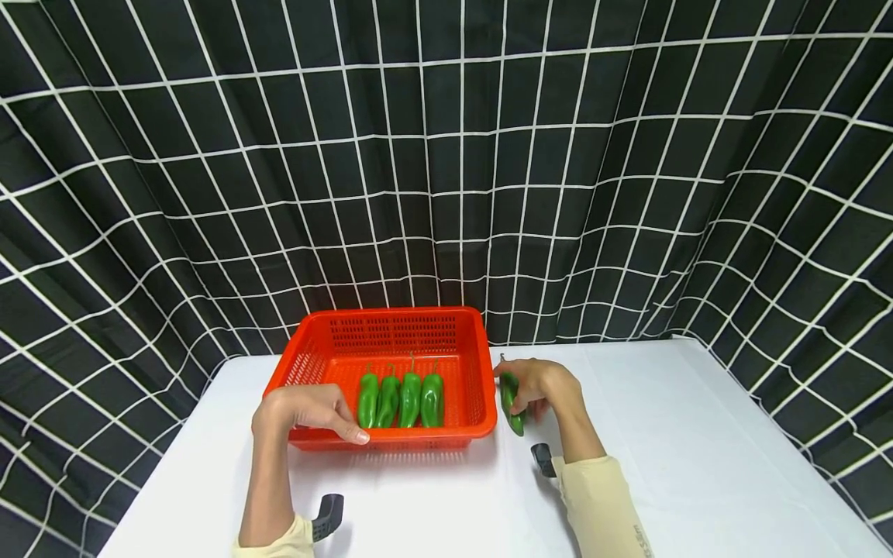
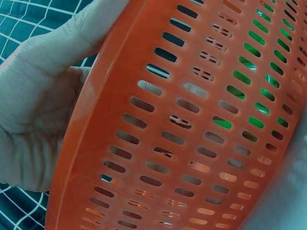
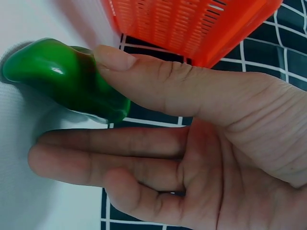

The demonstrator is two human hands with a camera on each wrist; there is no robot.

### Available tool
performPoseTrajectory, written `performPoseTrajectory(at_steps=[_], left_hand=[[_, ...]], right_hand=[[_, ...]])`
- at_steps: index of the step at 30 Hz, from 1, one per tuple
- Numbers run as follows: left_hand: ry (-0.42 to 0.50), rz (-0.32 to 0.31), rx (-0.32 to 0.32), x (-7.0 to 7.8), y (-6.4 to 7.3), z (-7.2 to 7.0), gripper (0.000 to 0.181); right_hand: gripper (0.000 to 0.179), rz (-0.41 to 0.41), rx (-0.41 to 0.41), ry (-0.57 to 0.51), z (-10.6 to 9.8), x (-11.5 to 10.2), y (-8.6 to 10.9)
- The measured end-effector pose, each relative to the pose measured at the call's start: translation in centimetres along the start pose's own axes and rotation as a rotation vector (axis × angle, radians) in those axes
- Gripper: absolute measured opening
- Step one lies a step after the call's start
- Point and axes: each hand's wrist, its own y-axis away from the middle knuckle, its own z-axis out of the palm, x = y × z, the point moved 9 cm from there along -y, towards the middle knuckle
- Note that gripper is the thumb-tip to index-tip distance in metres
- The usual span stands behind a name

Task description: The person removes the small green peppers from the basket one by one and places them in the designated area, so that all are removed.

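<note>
Where the left hand (image 1: 310,407) meets the basket (image 1: 446,432), at the near left corner, its thumb lies along the front rim; the other fingers are mostly hidden, so whether they grip the rim or merely rest there I cannot tell. The basket stands upright on the table (image 1: 663,449), close in front of the grid cloth (image 1: 405,217). Inside, four peppers (image 1: 410,401) lie side by side in a row toward the near side, stems pointing away from the person; the left wrist view catches their green through the slots. Just right of the basket, outside its wall, is the fifth pepper (image 3: 64,79), stem end also away; whether it touches the table I cannot make out. The right hand (image 1: 536,385) pinches it between thumb and forefinger, with the middle and ring fingers fairly straight and the little finger bent, all three clear of it. As for progress, the work looks well along: four peppers are in, and the one in the right hand is the only one seen outside.
</note>
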Motion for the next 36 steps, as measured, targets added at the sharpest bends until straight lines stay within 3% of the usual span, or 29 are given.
performPoseTrajectory(at_steps=[7, 12, 18, 25, 36], left_hand=[[0.006, -0.015, -0.003, -0.1, 0.0, 0.0, 0.047], [0.004, -0.026, 0.001, -0.3, 0.1, 0.0, 0.048], [-0.003, -0.011, -0.001, -0.2, 0.0, 0.0, 0.047], [0.005, 0.0, 0.008, -0.1, 0.1, -0.2, 0.048], [-0.002, 0.015, 0.0, 0.0, 0.0, -0.2, 0.052]], right_hand=[[0.071, -0.006, 0.021, 0.024, -0.6, -0.4, 0.6], [0.071, -0.023, 0.081, 0.134, -1.6, -1.1, 1.8], [0.058, -0.16, 0.223, 0.262, -3.3, -3.6, 3.6], [0.054, -0.349, 0.364, 0.294, -4.1, -6.8, 5.6], [0.041, -0.549, 0.436, 0.316, -3.2, -10.7, 6.9]])
